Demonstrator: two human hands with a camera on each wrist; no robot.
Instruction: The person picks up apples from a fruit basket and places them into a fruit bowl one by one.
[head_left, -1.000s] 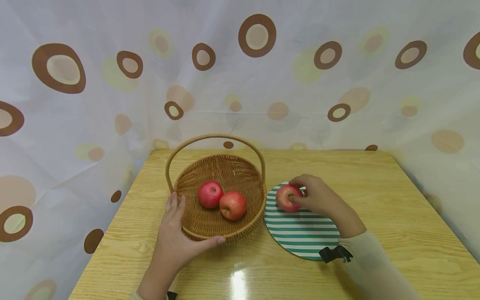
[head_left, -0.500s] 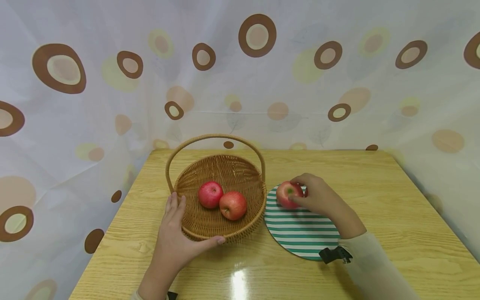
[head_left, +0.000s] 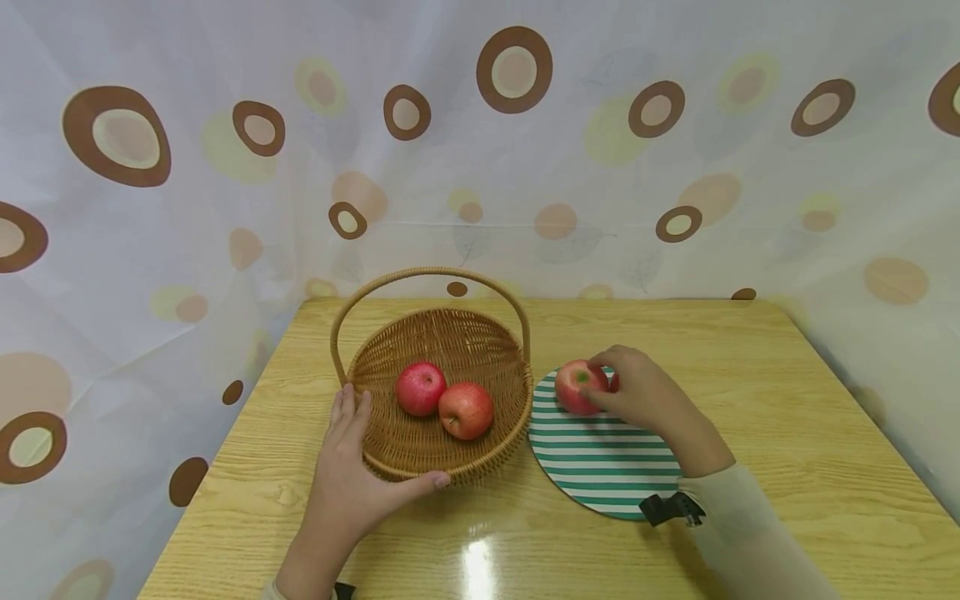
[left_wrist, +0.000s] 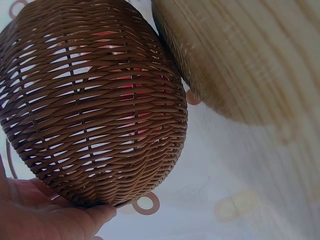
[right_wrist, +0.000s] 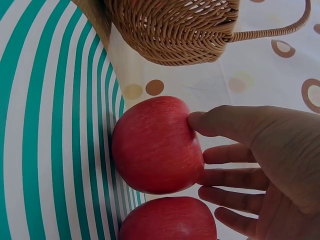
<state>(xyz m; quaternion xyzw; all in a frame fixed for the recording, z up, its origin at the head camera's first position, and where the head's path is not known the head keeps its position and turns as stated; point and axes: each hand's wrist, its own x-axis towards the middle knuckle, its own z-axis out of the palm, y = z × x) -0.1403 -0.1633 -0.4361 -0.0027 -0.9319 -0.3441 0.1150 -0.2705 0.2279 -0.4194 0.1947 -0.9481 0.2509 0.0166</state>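
My right hand (head_left: 647,396) pinches a red apple (head_left: 573,387) between thumb and fingers, over the striped round board (head_left: 592,467). The right wrist view shows the thumb tip and fingertips on the side of this apple (right_wrist: 155,145). A second apple (right_wrist: 170,220) sits right beside it; the hand hides most of that one in the head view. My left hand (head_left: 347,475) rests against the wicker basket (head_left: 442,333), fingers straight at its left rim and thumb stretched along the front rim. Inside the basket are a pinkish-red apple (head_left: 420,389) and an orange-red apple (head_left: 467,412).
Both basket and board stand on a wooden table (head_left: 787,433), the board just right of the basket. An arched handle (head_left: 431,272) rises above the basket. A spotted white curtain (head_left: 570,167) closes off the back and sides.
The apple in my right hand has tipped, so its greenish end now shows, and has shifted slightly toward the far side. The left hand and basket have kept their place.
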